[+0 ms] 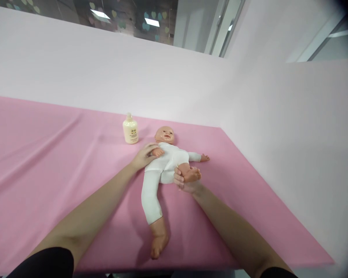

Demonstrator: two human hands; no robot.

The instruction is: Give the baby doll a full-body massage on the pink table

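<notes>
A baby doll (165,162) in a white bodysuit lies on its back on a pink cloth (60,162), head toward the far wall. My left hand (145,154) rests on the doll's near arm and shoulder, fingers curled around the small hand. My right hand (184,183) grips the doll's bent leg, holding its bare foot raised over the body. The doll's other leg stretches straight toward me, foot near the cloth's front edge.
A cream lotion bottle (130,130) with a pump top stands upright just left of the doll's head. Pale pink walls (278,116) close off the back and right side. The cloth's right edge runs diagonally near my right forearm.
</notes>
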